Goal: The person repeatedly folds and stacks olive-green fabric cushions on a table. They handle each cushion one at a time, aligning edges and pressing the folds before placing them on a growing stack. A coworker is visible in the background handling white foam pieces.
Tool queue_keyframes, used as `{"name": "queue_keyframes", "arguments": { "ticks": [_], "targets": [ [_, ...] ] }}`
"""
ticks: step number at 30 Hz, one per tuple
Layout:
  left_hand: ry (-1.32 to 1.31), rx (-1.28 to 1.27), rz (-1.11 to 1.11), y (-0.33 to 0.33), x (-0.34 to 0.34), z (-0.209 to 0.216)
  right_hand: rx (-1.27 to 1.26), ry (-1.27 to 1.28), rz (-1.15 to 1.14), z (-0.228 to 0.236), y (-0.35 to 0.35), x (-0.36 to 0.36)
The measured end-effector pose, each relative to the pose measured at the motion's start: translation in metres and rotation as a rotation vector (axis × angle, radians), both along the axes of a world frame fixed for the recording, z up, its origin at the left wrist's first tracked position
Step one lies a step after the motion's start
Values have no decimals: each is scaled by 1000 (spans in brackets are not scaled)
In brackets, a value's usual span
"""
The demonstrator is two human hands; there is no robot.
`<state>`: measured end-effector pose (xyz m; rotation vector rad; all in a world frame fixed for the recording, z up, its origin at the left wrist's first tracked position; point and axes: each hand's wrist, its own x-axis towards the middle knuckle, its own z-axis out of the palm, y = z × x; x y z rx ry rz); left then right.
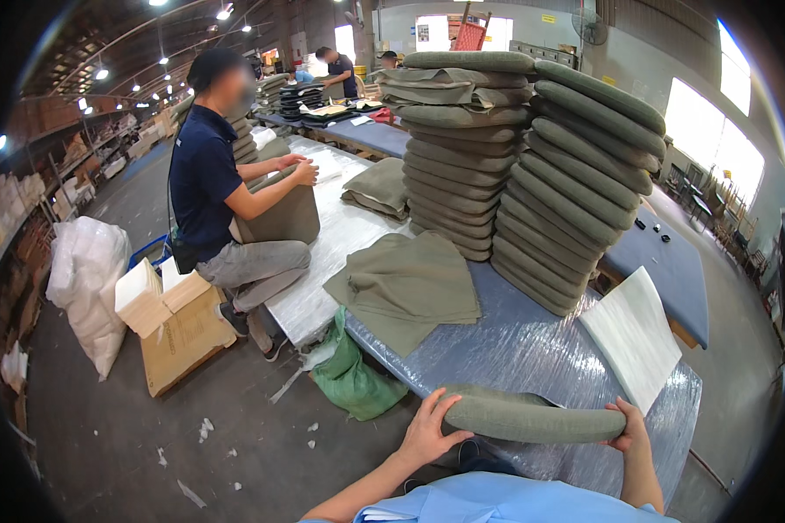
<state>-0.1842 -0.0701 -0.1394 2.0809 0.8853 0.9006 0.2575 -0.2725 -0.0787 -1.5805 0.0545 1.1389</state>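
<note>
Close in front of me is a grey-green fabric seat cushion, held on edge over the near side of the plastic-wrapped table. My left hand grips its left end, thumb below and fingers over the top. At the other end my right hand is closed round the cushion's edge. Beyond it lies a heap of flat grey-green fabric pieces. Two tall stacks of matching cushions, a left stack and a right stack, rise behind. A white foam sheet rests at the table's right.
A co-worker at the left handles another cushion. A green sack stands against the table's left edge. On the floor are a white plastic bag, a cardboard box and white scraps. A blue-topped table stands at the right.
</note>
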Motion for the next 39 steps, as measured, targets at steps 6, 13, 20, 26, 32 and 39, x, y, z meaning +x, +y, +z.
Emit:
{"name": "queue_keyframes", "arguments": {
  "ticks": [6,13,20,26,32,39],
  "targets": [
    [-98,-227,-131,5,9,-1,-70,-56,16,16,7,-11],
    [-110,-211,-122,-11,1,-3,-98,-52,115,18,2,-10],
    [-103,-208,-87,-22,7,-10,-95,4,84,16,-4,-9],
    [-117,-437,-65,-35,10,-26,-146,61,205,5,-7,16],
    [-73,-409,-215,-31,-6,-36,-204,146,466,-55,3,51],
    [-369,-1303,-311,-3,-9,8,-159,243,472,-95,19,71]
  ]
}}
